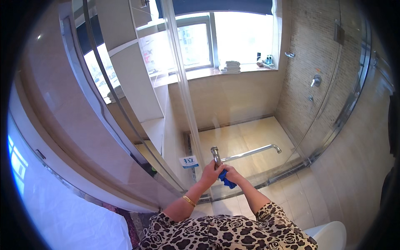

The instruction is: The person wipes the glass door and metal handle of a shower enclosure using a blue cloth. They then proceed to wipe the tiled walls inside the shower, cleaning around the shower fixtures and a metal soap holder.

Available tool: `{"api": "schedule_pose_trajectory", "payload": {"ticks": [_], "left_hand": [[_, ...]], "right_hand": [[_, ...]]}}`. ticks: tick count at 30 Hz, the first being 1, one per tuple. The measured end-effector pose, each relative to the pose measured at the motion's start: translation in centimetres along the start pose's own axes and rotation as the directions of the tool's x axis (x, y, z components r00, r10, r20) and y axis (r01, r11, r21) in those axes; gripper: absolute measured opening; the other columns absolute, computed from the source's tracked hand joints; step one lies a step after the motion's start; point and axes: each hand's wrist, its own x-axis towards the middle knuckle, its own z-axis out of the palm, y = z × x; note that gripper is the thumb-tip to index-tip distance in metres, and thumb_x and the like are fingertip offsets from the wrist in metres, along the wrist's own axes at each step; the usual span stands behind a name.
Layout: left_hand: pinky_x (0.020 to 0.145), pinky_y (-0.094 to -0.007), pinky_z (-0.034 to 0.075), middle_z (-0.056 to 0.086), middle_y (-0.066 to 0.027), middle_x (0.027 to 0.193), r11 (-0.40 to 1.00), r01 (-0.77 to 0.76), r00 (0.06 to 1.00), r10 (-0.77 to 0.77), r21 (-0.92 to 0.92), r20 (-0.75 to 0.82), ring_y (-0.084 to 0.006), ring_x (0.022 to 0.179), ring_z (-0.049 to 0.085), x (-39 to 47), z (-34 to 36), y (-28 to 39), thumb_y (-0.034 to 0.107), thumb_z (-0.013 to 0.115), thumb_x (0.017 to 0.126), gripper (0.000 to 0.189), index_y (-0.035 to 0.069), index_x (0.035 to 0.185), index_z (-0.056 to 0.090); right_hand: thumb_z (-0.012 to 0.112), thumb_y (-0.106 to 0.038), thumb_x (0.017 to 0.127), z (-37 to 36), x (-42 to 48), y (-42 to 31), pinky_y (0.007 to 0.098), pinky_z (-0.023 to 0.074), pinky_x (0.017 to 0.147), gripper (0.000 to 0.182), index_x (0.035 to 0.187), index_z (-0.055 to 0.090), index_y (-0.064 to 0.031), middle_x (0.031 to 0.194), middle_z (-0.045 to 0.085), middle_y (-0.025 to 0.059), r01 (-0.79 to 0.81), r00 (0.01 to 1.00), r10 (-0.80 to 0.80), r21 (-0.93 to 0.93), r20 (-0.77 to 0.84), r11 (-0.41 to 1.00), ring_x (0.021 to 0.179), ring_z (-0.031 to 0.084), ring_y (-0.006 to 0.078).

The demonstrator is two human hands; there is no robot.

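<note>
A chrome handle (215,153) is fixed to the clear glass shower door (215,122), with a chrome towel bar (250,153) running off to the right. My left hand (209,173) is wrapped around the lower part of the handle. Close beside it, my right hand (232,173) grips a bunched blue cloth (227,180) at the handle's base. The two hands nearly touch, and the fingers partly hide the handle and the cloth. Left of the handle, a sticker (189,162) with writing is stuck on the glass.
Folded white towels (230,67) and several toiletries (267,61) stand on the windowsill. A shower valve (316,80) sits on the mosaic-tiled wall. At lower right is a white rounded fixture (331,234), probably a toilet. A metal-edged sill (272,179) runs under the glass.
</note>
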Motion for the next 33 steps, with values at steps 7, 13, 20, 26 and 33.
{"api": "schedule_pose_trajectory", "payload": {"ticks": [7,13,20,26,33], "left_hand": [[0.069,-0.0401,0.049,0.066,-0.0178,0.085,0.995,0.039,0.999,-0.042,0.094,0.024,-0.034,0.078,0.065,-0.5,-0.4,2.4,0.035,0.065,0.089,0.035,0.004,0.103,0.056],[0.062,-0.0305,0.049,0.066,-0.0111,0.08,0.996,0.047,0.998,-0.049,0.074,0.031,-0.0178,0.067,0.063,-0.5,0.0,1.8,0.027,0.067,0.091,0.03,0.002,0.104,0.056],[0.057,-0.0288,0.048,0.062,-0.0057,0.073,0.993,0.036,0.999,-0.034,0.111,-0.012,-0.0137,0.062,0.06,0.4,0.7,-0.2,0.024,0.066,0.092,0.026,0.002,0.104,0.056],[0.066,-0.0419,0.048,0.064,-0.0174,0.081,0.993,-0.013,0.999,0.018,0.116,-0.037,-0.0356,0.076,0.063,0.2,0.2,1.4,0.034,0.064,0.09,0.033,0.005,0.102,0.054],[0.065,-0.0367,0.048,0.063,-0.0122,0.08,0.995,-0.01,0.997,0.017,0.097,-0.072,-0.0251,0.072,0.062,0.5,0.4,1.2,0.032,0.064,0.091,0.031,0.005,0.103,0.057]], "right_hand": [[0.06,-0.006,0.079,2.2,-1.0,3.3,0.0415,0.0517,0.076,0.024,0.102,0.062,-0.0105,0.101,0.063,0.0104,0.246,0.888,-0.41,-0.537,-0.21,0.807,0.087,0.063,0.0343],[0.063,-0.017,0.08,6.1,-2.9,7.6,0.0466,0.0499,0.077,0.023,0.1,0.062,-0.0059,0.1,0.063,0.0211,-0.219,0.951,0.094,-0.425,-0.296,0.879,0.091,0.062,0.0391],[0.051,0.009,0.07,5.0,-1.5,2.2,0.0351,0.0515,0.067,0.042,0.11,0.055,-0.0036,0.088,0.062,0.0079,-0.25,0.936,0.35,0.608,-0.048,0.754,0.076,0.062,0.0227],[0.051,0.003,0.076,4.0,-3.2,-1.3,0.0371,0.054,0.067,0.036,0.112,0.056,0.0012,0.088,0.064,0.0095,-0.347,0.858,0.476,0.901,0.193,0.259,0.074,0.064,0.0248],[0.053,-0.007,0.083,0.2,-2.6,-8.2,0.0282,0.05,0.062,0.027,0.108,0.063,-0.0035,0.085,0.066,0.0057,-0.002,0.937,0.106,0.3,-0.331,0.954,0.071,0.06,0.0126]]}}
